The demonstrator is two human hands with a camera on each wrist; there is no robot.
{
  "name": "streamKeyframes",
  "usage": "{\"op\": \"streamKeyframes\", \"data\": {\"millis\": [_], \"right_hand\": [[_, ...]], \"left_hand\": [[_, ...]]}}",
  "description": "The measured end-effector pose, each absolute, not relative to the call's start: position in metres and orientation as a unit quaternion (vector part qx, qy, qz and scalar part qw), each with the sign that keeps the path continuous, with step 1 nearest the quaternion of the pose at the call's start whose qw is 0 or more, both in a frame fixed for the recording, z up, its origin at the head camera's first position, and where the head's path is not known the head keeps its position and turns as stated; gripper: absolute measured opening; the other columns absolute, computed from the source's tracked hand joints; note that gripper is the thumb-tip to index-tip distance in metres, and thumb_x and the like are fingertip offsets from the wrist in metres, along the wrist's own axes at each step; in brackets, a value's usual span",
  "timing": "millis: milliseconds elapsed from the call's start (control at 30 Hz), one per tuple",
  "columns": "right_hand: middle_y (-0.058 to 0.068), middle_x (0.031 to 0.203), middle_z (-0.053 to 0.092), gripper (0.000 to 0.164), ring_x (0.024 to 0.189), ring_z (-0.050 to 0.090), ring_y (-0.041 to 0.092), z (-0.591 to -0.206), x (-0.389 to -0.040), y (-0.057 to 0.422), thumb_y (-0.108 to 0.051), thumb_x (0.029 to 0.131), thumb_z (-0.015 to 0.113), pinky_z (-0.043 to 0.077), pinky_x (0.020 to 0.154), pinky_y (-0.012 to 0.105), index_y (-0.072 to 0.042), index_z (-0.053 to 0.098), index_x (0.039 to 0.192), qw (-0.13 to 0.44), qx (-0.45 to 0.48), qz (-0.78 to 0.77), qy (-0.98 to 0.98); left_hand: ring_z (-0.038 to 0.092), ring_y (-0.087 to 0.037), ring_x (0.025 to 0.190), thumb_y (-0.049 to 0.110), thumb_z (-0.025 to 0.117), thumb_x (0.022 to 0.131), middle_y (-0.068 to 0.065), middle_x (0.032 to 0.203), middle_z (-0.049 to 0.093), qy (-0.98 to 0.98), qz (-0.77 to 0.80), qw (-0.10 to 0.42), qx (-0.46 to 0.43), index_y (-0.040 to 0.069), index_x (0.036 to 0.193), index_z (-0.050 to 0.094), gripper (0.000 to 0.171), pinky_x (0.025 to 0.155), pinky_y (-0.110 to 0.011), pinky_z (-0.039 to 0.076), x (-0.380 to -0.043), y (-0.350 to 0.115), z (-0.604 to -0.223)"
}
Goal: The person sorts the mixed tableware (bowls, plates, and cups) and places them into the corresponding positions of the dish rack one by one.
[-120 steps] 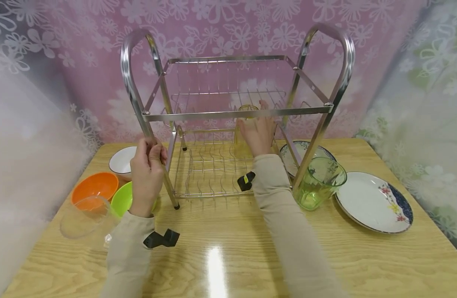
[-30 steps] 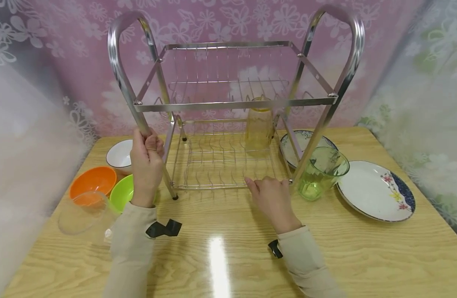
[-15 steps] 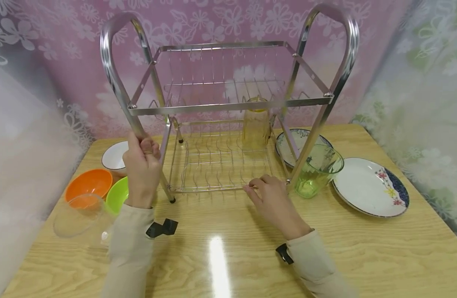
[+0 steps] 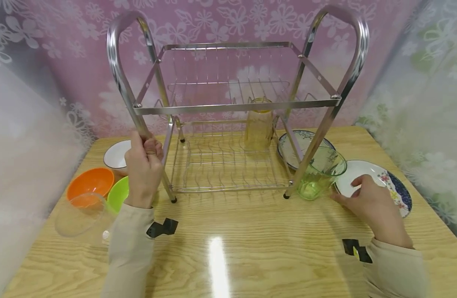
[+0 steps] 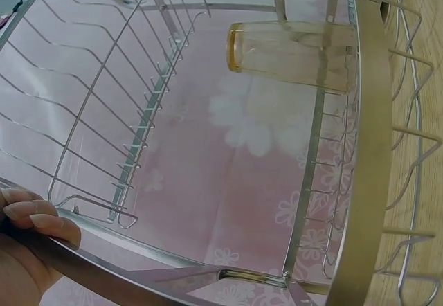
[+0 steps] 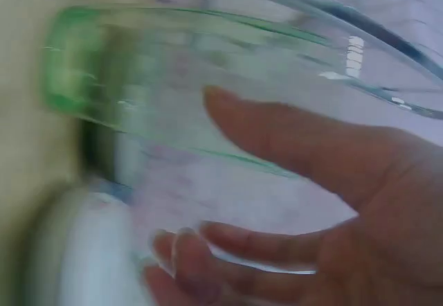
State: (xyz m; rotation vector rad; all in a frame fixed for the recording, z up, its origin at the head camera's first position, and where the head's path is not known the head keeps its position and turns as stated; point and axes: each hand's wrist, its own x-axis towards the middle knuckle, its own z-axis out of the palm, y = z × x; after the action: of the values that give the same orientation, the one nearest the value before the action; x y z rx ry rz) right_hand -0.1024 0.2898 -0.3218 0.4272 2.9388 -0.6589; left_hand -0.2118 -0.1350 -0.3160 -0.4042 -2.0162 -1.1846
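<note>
Green glass (image 4: 321, 174) stands upright on the table (image 4: 250, 248) beside the right front leg (image 4: 313, 152) of the metal rack (image 4: 235, 108), just left of your right hand (image 4: 375, 209), the nearer one, whose thumb and fingers are parted and hold nothing. Your left hand (image 4: 143, 169) grips the rack's left front post (image 4: 139, 122).

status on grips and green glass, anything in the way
Left grip holding rack. Right grip empty, beside green glass. Glass upright on table. Rack post close on its other side.
</note>
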Motion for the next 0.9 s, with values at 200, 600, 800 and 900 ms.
{"op": "streamKeyframes", "data": {"millis": [200,600,800,900], "right_hand": [[0.035,0.117,0.051,0.088,0.098,0.056,0.046,-0.369,-0.120,0.280,-0.041,0.085,0.072,0.049,0.072,0.050,0.016,0.028,0.136,-0.014,0.132,-0.296,0.946],[0.028,0.138,0.040,0.084,0.125,0.040,0.040,-0.428,-0.137,0.269,-0.027,0.082,0.078,0.040,0.097,0.045,0.002,0.030,0.145,-0.083,0.121,-0.467,0.872],[0.005,0.138,0.044,0.082,0.124,0.043,0.017,-0.440,-0.141,0.267,-0.015,0.080,0.080,0.036,0.097,0.023,-0.018,0.031,0.146,-0.156,0.116,-0.538,0.820],[-0.002,0.133,0.045,0.074,0.117,0.047,0.011,-0.440,-0.139,0.264,-0.011,0.081,0.078,0.042,0.090,0.017,-0.022,0.034,0.139,-0.170,0.111,-0.586,0.784]], "left_hand": [[0.048,-0.019,0.059,0.009,0.039,0.103,-0.016,0.071,0.053,-0.786,-0.468,0.374,-0.156,-0.009,0.094,0.043,0.021,0.057,-0.015,0.039,-0.212,-0.136,-0.315],[0.046,-0.019,0.058,0.009,0.039,0.103,-0.014,0.070,0.048,-0.786,-0.468,0.369,-0.168,-0.008,0.094,0.041,0.020,0.055,-0.016,0.037,-0.213,-0.134,-0.313],[0.047,-0.019,0.058,0.007,0.039,0.103,-0.014,0.069,0.049,-0.791,-0.465,0.364,-0.161,-0.008,0.094,0.041,0.017,0.054,-0.016,0.037,-0.214,-0.135,-0.312],[0.047,-0.020,0.058,0.008,0.040,0.103,-0.014,0.069,0.049,-0.793,-0.467,0.361,-0.153,-0.008,0.094,0.041,0.018,0.054,-0.016,0.037,-0.211,-0.136,-0.313]]}}
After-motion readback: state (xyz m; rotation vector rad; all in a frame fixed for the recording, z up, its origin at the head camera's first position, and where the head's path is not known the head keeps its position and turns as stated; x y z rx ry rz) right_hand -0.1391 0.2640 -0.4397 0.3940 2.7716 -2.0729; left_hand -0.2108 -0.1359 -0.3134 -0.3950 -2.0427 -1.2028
